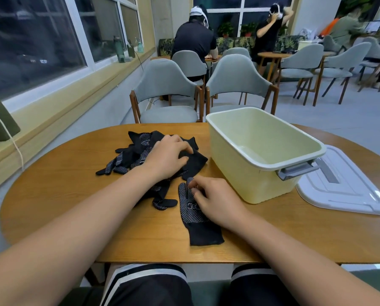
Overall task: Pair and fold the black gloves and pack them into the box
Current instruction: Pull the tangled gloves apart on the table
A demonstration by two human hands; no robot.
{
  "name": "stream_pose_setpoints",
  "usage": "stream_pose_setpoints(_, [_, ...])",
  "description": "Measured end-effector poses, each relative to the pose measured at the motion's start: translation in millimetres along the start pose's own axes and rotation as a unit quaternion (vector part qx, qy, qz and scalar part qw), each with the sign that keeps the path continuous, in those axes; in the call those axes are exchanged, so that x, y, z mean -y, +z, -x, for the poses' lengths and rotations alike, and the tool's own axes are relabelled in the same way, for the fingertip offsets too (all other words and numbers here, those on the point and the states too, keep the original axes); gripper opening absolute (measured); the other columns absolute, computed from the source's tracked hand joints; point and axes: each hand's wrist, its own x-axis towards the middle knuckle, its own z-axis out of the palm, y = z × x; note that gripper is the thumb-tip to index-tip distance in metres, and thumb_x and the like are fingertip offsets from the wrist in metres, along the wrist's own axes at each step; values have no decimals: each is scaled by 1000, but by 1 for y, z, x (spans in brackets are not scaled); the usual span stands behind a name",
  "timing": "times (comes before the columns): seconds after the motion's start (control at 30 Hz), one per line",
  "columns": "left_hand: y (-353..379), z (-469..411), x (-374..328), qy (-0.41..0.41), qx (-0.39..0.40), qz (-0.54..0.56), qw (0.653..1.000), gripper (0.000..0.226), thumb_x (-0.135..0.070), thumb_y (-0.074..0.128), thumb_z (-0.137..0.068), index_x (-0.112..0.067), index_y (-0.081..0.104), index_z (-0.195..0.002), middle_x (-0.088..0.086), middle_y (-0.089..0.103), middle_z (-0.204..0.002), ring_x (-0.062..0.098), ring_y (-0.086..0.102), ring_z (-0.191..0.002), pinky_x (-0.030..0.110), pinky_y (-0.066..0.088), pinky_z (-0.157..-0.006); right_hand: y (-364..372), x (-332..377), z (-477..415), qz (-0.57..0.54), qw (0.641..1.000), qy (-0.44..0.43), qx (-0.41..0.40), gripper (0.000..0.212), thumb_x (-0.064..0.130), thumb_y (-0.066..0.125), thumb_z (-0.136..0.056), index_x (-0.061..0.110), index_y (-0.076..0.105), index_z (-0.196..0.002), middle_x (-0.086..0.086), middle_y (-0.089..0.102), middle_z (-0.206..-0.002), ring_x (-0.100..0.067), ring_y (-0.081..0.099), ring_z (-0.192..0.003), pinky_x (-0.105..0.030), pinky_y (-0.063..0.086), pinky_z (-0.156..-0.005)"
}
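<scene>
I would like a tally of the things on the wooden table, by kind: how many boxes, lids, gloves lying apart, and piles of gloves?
Pale yellow plastic box: 1
White lid: 1
Black dotted glove lying apart: 1
Pile of black gloves: 1 (the gloves in it overlap too much to count)
Total: 4

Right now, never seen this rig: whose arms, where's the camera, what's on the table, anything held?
There is no machine here. These are a person's two bare hands, filmed by one wide-angle camera worn on their head and looking down. On the wooden table lie a pile of black gloves, a single glove nearer the person, an open pale box with no gloves visible inside, and its white lid beside it. The left hand grips cloth in the pile. The right hand pinches the single glove's finger end.
</scene>
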Motion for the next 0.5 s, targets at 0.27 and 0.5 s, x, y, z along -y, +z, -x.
stream_pose_setpoints(0.27, [27,-27,-24,14,49,-91,995,47,-63,64,-93,-29,66,-126,-1,63,-118,26,53,-121,45,45,-97,-1,-7,-9,-36,998,35,-36,22,17,55,-105,22,74,-116,5,76,-110,-12,68,-101,-28,50,-86])
stream_pose_setpoints(0.5, [29,-34,-32,-9,58,-126,990,41,-49,61,-93,-24,68,-125,4,68,-117,29,59,-118,43,47,-93,4,-18,-8,-122,987,61,-79,20,14,58,-104,24,75,-109,16,74,-100,-1,66,-94,-19,47,-82])
